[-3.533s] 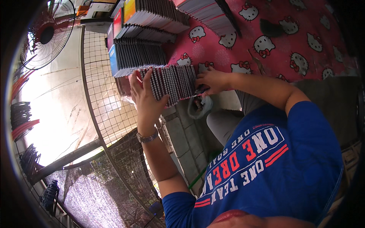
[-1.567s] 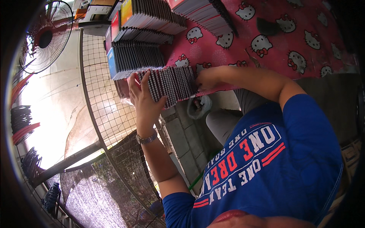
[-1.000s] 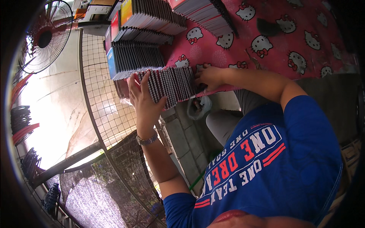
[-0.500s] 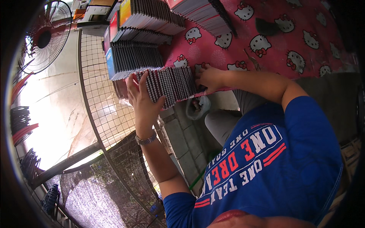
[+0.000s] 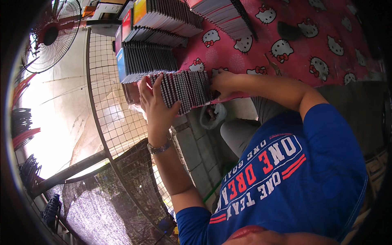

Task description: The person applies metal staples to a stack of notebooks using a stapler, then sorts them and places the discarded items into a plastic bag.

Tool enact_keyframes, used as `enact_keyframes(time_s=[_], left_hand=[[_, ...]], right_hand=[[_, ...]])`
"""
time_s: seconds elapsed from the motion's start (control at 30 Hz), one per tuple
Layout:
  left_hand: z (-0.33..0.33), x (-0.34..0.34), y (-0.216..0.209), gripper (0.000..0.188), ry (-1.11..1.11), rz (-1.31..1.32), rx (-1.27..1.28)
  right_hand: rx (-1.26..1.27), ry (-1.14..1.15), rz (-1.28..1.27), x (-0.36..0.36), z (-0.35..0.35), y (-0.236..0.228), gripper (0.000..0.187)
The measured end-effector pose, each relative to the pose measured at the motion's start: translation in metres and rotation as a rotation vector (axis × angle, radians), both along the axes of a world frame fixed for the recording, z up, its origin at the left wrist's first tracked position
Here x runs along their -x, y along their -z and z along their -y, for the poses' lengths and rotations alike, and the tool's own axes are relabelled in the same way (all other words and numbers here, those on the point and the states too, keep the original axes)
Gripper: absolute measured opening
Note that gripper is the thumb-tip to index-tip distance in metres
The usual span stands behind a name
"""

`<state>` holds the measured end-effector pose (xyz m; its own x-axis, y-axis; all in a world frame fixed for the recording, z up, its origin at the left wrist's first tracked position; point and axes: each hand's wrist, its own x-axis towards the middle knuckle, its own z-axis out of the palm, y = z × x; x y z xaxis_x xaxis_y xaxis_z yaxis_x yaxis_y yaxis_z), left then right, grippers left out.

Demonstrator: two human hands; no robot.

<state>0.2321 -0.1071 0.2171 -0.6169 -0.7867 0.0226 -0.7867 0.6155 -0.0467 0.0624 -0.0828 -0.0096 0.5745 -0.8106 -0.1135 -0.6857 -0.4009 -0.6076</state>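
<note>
Pink-clothed desk (image 5: 241, 59). Row of spiral-bound books (image 5: 188, 92) at its near edge, just beside blue-covered stack (image 5: 149, 59). Left hand (image 5: 156, 106): thumb and fingers apart, touching row's left end. Right hand (image 5: 224, 83): curled at right end; fingertips hidden, can't tell if gripping.

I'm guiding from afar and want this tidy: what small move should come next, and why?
Probably press lightly leftward with the right hand: it sits at the right end of the row of bound books, while the left hand is spread at the left end, as a brace.
</note>
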Motion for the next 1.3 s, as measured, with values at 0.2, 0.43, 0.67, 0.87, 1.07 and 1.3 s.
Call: enact_keyframes(time_s=[0.2,0.43,0.67,0.87,1.07,1.3], left_hand=[[0.000,0.003,-0.002,0.093,-0.016,0.011,0.007],[0.000,0.001,0.000,0.092,0.014,0.016,0.043],[-0.001,-0.002,0.000,0.092,-0.013,-0.003,0.032],[0.002,0.000,0.000,0.092,0.012,-0.005,0.040],[-0.001,-0.003,0.000,0.090,-0.010,-0.008,0.023],[0.007,-0.004,-0.016,0.083,-0.003,-0.388,-0.215]], right_hand=[[0.340,0.054,0.015,-0.007,-0.013,0.023,0.054],[-0.251,-0.002,-0.067,-0.020,0.018,-0.008,0.046],[-0.051,-0.041,-0.082,0.003,0.004,-0.008,0.045],[0.369,0.139,-0.002,-0.010,-0.015,0.036,0.048],[0.411,0.097,0.056,-0.018,-0.011,0.041,0.050],[-0.181,-0.292,-0.273,-0.033,0.061,0.013,0.053]])
